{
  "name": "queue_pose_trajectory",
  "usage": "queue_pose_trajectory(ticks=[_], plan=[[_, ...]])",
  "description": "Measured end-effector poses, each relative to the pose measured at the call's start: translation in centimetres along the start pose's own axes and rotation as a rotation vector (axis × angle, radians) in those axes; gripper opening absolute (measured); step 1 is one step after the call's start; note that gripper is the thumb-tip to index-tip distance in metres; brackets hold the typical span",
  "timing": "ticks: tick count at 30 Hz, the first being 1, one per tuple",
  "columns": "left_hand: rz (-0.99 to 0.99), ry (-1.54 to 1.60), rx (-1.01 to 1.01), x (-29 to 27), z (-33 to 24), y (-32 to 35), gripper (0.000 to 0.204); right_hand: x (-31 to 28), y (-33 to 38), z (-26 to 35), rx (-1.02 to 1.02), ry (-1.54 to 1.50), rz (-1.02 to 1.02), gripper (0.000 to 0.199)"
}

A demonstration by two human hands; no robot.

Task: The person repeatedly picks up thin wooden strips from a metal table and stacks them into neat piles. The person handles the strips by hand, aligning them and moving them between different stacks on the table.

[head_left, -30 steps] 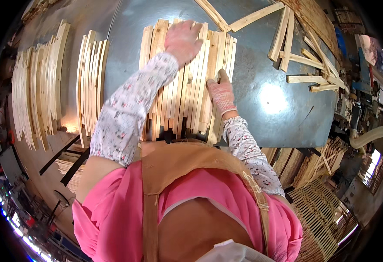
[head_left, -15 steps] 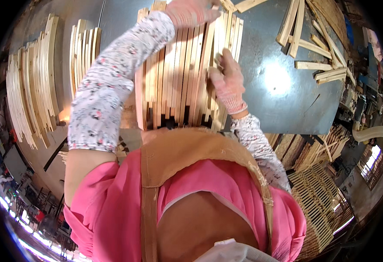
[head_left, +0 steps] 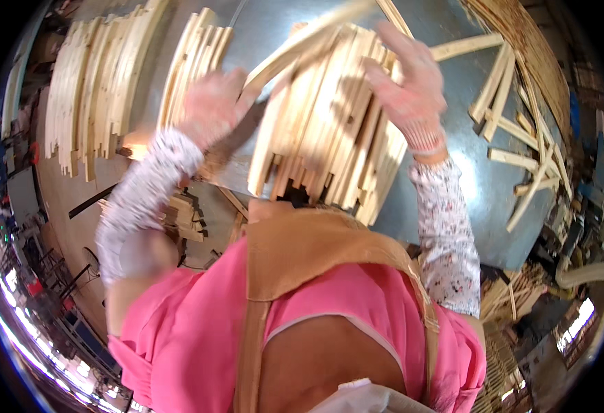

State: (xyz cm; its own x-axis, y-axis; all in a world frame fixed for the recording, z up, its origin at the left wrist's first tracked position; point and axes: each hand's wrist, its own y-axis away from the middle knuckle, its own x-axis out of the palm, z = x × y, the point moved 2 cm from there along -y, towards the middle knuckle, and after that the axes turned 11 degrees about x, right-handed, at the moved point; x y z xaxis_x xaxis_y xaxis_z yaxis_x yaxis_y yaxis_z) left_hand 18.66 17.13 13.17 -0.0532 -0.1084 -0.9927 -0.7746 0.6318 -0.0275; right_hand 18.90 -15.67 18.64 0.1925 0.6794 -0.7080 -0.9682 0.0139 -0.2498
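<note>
My left hand point(head_left: 209, 110), in a pinkish work glove and blurred by motion, is closed on one end of a wooden strip point(head_left: 309, 41). The strip slants up and to the right, above a row of wooden strips point(head_left: 316, 117) lying side by side on the metal table. My right hand point(head_left: 415, 93), gloved alike, hovers at the right far side of that row with thumb and fingers apart. Nothing shows between them. Floral sleeves cover both forearms.
A narrow bundle of strips point(head_left: 195, 62) lies left of the row, and a wider bundle point(head_left: 102, 82) farther left. Loose offcuts point(head_left: 515, 158) are scattered on the table point(head_left: 453, 199) at right. Short wood pieces point(head_left: 188, 217) sit below the table's near edge.
My left hand has come back from the row's far end toward the left, now with a strip in it. My right hand has moved up and right. The view has shifted.
</note>
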Motion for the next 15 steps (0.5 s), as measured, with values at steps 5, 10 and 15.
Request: queue_pose_trajectory(ticks=[5,10,15], plan=[[0.001,-0.219,-0.473,10.0,2.5,10.8,0.036,2.9,5.4,-9.8,0.441,0.005,-0.069,0.064],[0.025,-0.213,-0.614,10.8,2.1,11.5,0.071,3.2,9.9,-13.4,0.861,0.240,-0.006,0.074],[0.111,-0.086,-0.331,12.6,-6.1,1.2,0.080,6.3,11.1,-12.1,0.797,0.368,0.203,0.086]])
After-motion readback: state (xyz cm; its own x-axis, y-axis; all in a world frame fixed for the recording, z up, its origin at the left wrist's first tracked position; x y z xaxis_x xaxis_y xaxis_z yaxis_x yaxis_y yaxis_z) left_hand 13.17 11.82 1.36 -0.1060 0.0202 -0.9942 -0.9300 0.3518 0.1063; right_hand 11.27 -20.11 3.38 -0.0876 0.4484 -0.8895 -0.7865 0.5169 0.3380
